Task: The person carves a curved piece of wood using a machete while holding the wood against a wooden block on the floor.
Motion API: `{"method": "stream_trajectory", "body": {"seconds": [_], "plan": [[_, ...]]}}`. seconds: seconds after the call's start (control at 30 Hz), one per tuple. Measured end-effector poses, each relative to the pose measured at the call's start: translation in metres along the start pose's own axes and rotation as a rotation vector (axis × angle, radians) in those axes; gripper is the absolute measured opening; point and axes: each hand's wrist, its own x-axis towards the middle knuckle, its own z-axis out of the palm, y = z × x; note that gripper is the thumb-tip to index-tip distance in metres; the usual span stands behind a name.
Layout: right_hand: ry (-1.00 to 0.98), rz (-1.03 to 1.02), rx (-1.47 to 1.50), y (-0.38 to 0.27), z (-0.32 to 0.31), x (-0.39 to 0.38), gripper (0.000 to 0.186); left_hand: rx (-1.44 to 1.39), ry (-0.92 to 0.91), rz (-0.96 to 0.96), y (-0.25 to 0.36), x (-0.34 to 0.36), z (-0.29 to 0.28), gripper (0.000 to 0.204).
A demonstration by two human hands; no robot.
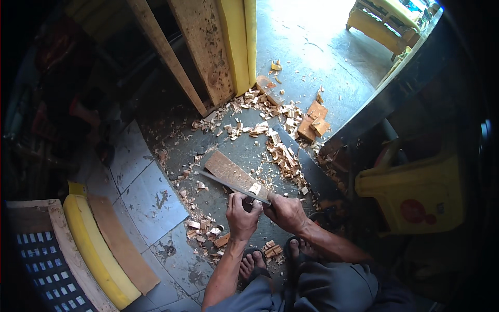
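In front of my feet, my right hand (287, 212) is closed round the near end of a long narrow blade (228, 183), which looks like a knife and slants away to the left. My left hand (242, 217) is closed close beside it, its thumb and fingers pinching a small pale piece of wood (254, 188) against the blade; the fingers partly hide this piece. Below the blade, a flat brown wooden board (228, 167) slants across the floor. Its near end is covered by the blade and my hands.
Wood shavings (283, 156) and reddish wood blocks (313, 119) litter the floor. A dark flat strip (312, 169) lies to the right, near a yellow plastic stool (410, 192). Yellow-padded wooden frames stand at the upper left (239, 47) and lower left (96, 249).
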Motion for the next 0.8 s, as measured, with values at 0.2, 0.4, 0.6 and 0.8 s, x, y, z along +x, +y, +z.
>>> {"method": "stream_trajectory", "body": {"seconds": [0.2,0.4,0.6,0.8], "plan": [[-0.115,0.102,-0.087,0.01,0.005,-0.003,0.024,-0.039,0.021,0.055,0.004,0.0,0.001,0.031],[-0.165,0.246,-0.119,0.022,0.005,-0.006,0.022,-0.004,0.092,0.179,0.001,-0.003,0.002,0.03],[-0.189,0.187,-0.112,0.017,0.01,0.003,0.021,-0.018,0.078,0.149,-0.001,0.001,0.001,0.032],[-0.271,0.279,-0.176,0.021,0.009,-0.002,0.025,-0.062,0.058,0.138,0.0,0.002,0.004,0.031]]}}
